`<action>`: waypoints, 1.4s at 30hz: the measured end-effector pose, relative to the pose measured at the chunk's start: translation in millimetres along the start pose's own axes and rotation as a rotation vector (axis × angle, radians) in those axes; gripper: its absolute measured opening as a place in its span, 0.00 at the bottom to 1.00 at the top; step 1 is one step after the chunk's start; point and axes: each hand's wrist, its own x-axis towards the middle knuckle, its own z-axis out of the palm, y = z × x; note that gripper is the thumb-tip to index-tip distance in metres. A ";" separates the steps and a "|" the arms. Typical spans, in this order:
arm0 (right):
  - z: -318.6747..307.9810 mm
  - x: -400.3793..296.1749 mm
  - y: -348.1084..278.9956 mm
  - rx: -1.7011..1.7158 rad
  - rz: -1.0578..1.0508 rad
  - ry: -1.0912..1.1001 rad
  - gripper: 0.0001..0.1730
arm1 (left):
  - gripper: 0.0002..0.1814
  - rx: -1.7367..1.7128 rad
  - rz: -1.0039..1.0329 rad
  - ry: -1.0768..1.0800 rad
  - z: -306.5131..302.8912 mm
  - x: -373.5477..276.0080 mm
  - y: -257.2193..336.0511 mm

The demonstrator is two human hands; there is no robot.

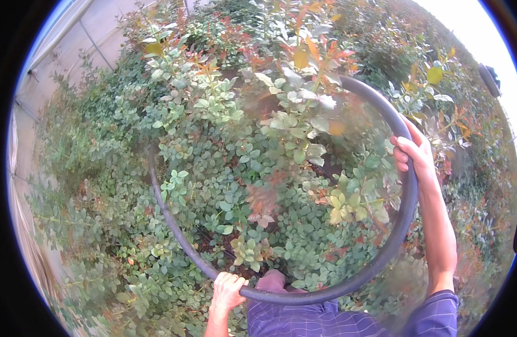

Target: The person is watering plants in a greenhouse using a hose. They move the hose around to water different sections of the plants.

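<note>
A thick black flexible hose [317, 296] curves in a wide arc in front of my body. My left hand [228, 290] is closed around it low in the view, near my waist. Higher up on the right, my right hand [413, 153] grips the same hose with the arm stretched forward. Beyond my right hand the hose bends back to the left and goes out of sight behind leaves. Its other stretch, past my left hand, runs up and left into the foliage. Neither end of the hose shows.
Dense leafy bushes, apparently roses [224, 189], surround me on all sides. Tall shoots with reddish tips [311, 63] rise ahead, within the hose's arc. Pale plastic sheeting [94, 38] on a frame stands along the left. A dark object [489, 80] shows at the upper right.
</note>
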 end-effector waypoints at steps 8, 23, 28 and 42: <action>2.9 6.1 1.7 0.050 0.016 0.014 0.38 | 0.13 0.023 0.006 -0.013 -2.5 10.1 -2.8; -20.0 -33.7 -20.3 -0.076 0.119 -0.029 0.37 | 0.15 -0.066 0.086 -0.044 18.7 -4.3 28.8; -42.3 -63.8 -30.2 -0.157 0.156 -0.048 0.38 | 0.15 -0.079 0.141 -0.085 20.5 -10.4 48.2; -82.5 -127.6 -36.7 -0.298 0.193 0.042 0.37 | 0.14 -0.088 0.202 -0.138 31.7 -28.9 81.7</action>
